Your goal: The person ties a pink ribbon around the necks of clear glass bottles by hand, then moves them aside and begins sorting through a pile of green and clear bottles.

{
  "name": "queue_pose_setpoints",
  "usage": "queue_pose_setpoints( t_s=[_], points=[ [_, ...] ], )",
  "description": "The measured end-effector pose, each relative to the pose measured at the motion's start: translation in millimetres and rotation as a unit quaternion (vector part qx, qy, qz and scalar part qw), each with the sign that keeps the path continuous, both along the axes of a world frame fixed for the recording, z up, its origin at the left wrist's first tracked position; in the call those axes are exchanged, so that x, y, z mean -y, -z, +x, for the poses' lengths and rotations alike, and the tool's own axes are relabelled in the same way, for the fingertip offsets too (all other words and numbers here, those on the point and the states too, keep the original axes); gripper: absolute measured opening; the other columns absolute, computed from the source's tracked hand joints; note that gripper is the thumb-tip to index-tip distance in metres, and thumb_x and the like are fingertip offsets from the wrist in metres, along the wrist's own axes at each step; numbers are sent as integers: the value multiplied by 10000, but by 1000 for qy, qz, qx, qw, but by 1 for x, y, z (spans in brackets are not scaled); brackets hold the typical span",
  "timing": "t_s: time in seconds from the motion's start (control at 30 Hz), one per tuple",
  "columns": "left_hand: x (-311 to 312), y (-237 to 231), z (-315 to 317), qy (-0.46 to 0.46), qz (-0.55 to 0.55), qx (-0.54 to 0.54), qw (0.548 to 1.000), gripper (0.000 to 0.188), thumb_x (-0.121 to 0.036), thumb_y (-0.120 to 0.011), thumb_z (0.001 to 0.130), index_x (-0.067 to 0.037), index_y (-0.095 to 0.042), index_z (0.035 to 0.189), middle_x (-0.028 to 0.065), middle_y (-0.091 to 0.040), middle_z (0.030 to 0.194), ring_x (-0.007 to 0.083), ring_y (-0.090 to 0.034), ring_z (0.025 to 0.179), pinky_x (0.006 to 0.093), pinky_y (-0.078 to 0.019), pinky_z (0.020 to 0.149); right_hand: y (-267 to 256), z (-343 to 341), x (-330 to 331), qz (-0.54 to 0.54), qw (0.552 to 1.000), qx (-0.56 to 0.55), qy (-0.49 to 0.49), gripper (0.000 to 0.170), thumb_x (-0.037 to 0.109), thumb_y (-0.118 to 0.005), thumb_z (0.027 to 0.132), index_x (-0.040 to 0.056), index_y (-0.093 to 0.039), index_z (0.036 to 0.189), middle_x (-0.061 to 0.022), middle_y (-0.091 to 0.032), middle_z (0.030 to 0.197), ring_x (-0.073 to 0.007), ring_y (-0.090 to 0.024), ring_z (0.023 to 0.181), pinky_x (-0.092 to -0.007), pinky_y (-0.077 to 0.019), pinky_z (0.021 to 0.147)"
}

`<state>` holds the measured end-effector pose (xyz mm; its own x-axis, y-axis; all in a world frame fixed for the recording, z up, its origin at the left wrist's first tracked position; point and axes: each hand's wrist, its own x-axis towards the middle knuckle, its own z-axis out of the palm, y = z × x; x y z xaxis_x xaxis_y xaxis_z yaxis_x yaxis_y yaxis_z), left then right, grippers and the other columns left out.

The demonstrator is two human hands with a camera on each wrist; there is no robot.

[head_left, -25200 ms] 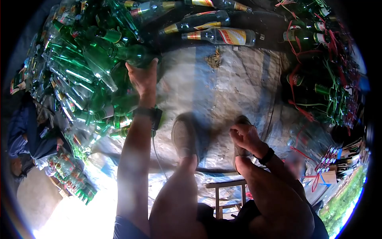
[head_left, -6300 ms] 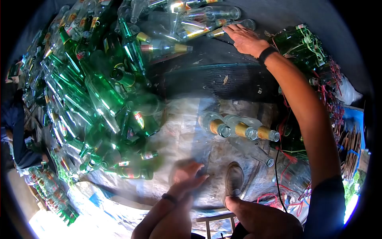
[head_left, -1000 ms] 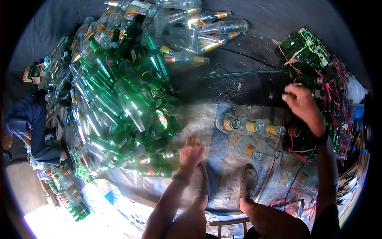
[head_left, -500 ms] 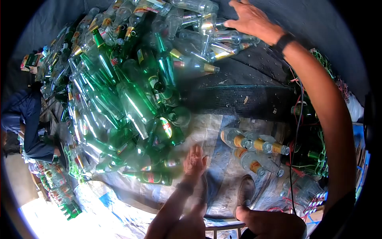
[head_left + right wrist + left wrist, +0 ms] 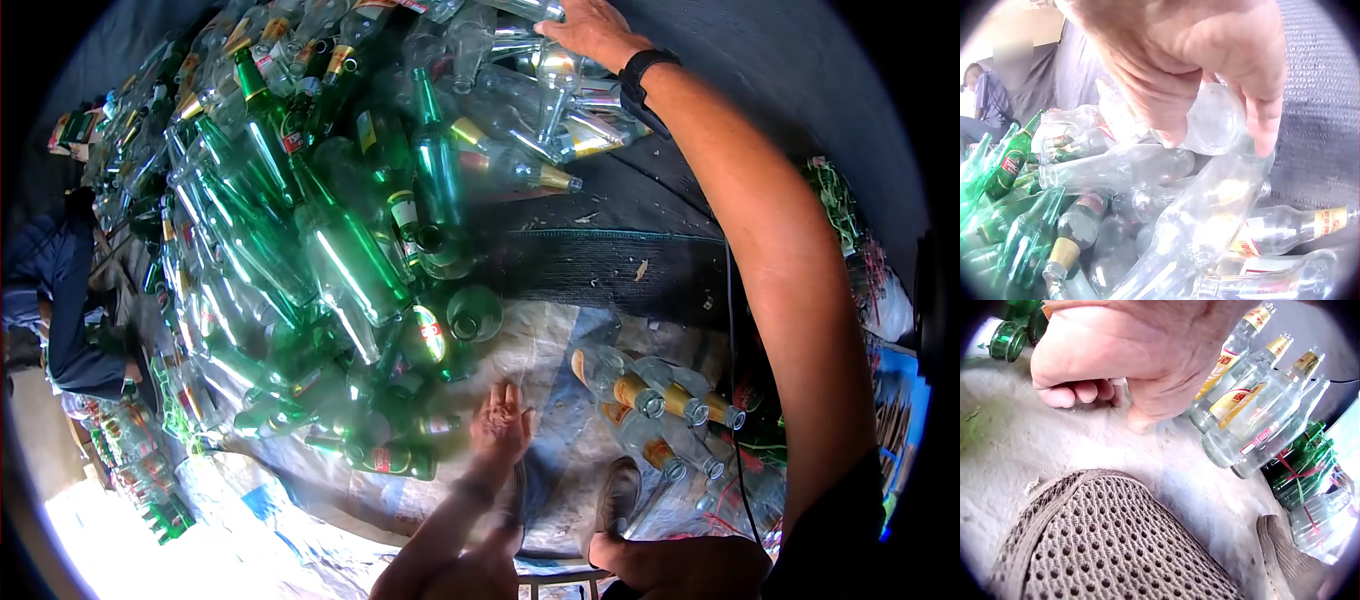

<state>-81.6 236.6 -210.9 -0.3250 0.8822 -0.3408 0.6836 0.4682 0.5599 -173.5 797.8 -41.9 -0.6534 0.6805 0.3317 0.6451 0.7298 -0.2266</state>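
At the far edge of the bottle pile, my right hand [image 5: 598, 35] reaches out and grips a clear glass bottle [image 5: 1213, 122]. In the right wrist view its thumb and fingers [image 5: 1265, 119] curl round the round base, and the rest of this bottle is hidden. Other clear bottles [image 5: 1116, 165] lie crosswise just below. My left hand [image 5: 503, 428] is low over the floor sheet by my left shoe [image 5: 1104, 537], fingers loosely bent and holding nothing. To its right, several clear bottles [image 5: 1254, 409] with gold neck foil stand upright in a group.
Green bottles [image 5: 350, 250] are heaped on the left, close to my left hand. Bundles of tied green bottles [image 5: 1304, 465] stand on the right. A black cable [image 5: 738, 470] hangs beside the standing bottles. Another person [image 5: 75, 310] sits at the far left.
Over the last second my right hand has gone from the right side up to the far pile and taken hold of a clear bottle. The standing group has grown since the older frames.
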Motion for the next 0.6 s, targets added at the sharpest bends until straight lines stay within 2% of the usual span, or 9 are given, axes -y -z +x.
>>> queue_pose_setpoints(
  t_s=[0.07, 0.17, 0.27, 0.33, 0.37, 0.4, 0.47, 0.5, 0.6],
  points=[
    [2, 1, 2, -5, 28, -20, 999, 656, -250, -720, 878, -42, -425, 1425, 218, -541, 1313, 425, -610, 1078, 524, -526, 904, -3, -5, 8, 20, 999, -36, -14, 790, 339, -788, 805, -76, -470, 1397, -394, -536, 1371, -489, -572, 1262, -501, -492, 1047],
    [2, -1, 4, -8, 33, -33, 999, 635, -245, -715, 879, -44, -433, 1411, 217, -544, 1298, 419, -609, 1069, 519, -527, 889, -15, -2, 18, -53, 997, -20, 42, 719, 327, -778, 807, -67, -506, 1344, -371, -590, 1296, -484, -598, 1214, -503, -508, 1014],
    [2, -2, 2, -5, 37, -31, 999, 621, -247, -709, 884, -33, -438, 1401, 220, -547, 1282, 418, -610, 1064, 517, -529, 881, -27, 5, 29, 17, 998, -34, 55, 577, 308, -761, 814, -57, -585, 1225, -345, -645, 1192, -475, -637, 1141, -509, -527, 961],
    [3, 0, 3, -1, 41, -32, 999, 621, -250, -710, 885, -27, -441, 1398, 223, -547, 1281, 418, -610, 1066, 517, -528, 884, -46, 16, 44, -71, 993, -69, 68, 468, 294, -739, 818, -47, -640, 1124, -341, -676, 1100, -467, -661, 1089, -513, -531, 932],
    [2, 2, 2, 2, 47, -36, 998, 621, -252, -711, 886, -20, -444, 1395, 225, -547, 1280, 419, -610, 1068, 516, -527, 888, -53, 23, 48, -71, 992, -75, 73, 401, 281, -730, 830, -39, -669, 1065, -302, -707, 1015, -387, -714, 987, -479, -554, 853],
    [1, 0, 2, 4, 49, -36, 998, 621, -252, -711, 886, -20, -444, 1395, 225, -547, 1280, 419, -610, 1068, 516, -527, 888, -61, 32, 52, -68, 992, -75, 75, 401, 281, -730, 830, -39, -669, 1065, -302, -707, 1015, -387, -714, 987, -479, -554, 853],
    [0, -2, 1, 4, -8, -16, 1000, 608, -255, -709, 890, -13, -453, 1385, 230, -545, 1278, 422, -610, 1081, 516, -524, 903, -75, 49, 59, -268, 955, -116, 56, 391, 266, -740, 832, -38, -669, 1067, -250, -719, 993, -275, -729, 921, -428, -563, 789],
    [0, -3, 2, 6, -7, -15, 1000, 608, -255, -709, 890, -13, -453, 1385, 230, -545, 1278, 422, -610, 1081, 516, -524, 903, -73, 57, 57, -238, 962, -118, 57, 407, 276, -760, 857, -36, -653, 1096, -183, -713, 963, -209, -715, 865, -388, -559, 707],
    [3, 6, 4, 10, 24, -64, 998, 580, -254, -713, 889, -12, -466, 1356, 230, -544, 1278, 422, -605, 1102, 512, -522, 917, -93, 78, 82, -276, 936, -159, 152, 468, 320, -776, 880, -39, -625, 1140, -169, -702, 969, -248, -718, 868, -399, -561, 696]
  ],
)
